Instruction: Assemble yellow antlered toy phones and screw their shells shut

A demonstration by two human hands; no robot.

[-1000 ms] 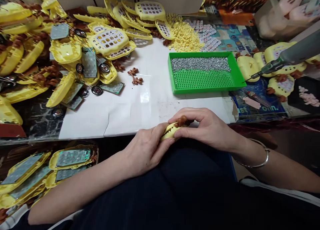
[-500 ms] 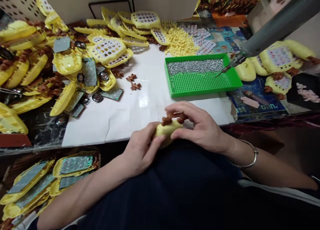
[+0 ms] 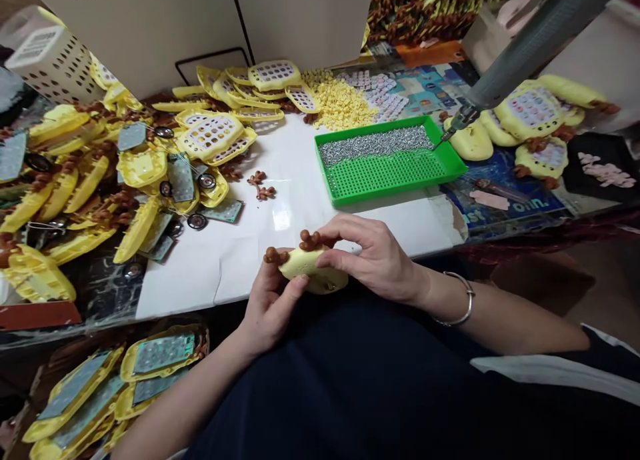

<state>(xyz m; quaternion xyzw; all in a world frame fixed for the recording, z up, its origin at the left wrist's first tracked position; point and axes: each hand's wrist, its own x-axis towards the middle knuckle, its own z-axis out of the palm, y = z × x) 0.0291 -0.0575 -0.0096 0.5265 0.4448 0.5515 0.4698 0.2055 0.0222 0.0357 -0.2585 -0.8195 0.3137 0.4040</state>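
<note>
Both hands grip one yellow toy shell (image 3: 311,272) with brown knobbed pieces on its top edge, held over my lap at the near edge of the white sheet (image 3: 235,247). My left hand (image 3: 270,303) wraps it from below with the thumb on its face. My right hand (image 3: 373,257) closes over its right side, fingers pinching near the brown piece (image 3: 310,239). A bracelet (image 3: 460,300) circles my right wrist.
A green tray (image 3: 395,173) with a band of silver screws lies behind the hands. A hanging grey electric screwdriver (image 3: 505,67) points at the tray's right corner. Piles of yellow shells (image 3: 100,180), circuit boards, loose brown pieces (image 3: 261,183) and small yellow buttons (image 3: 345,103) surround the sheet. Finished toys (image 3: 535,113) lie right.
The toy shell has been turned and lifted slightly left in both hands, so the brown knobs now show at its top. The view has tilted up; the screwdriver swung over toward the tray.
</note>
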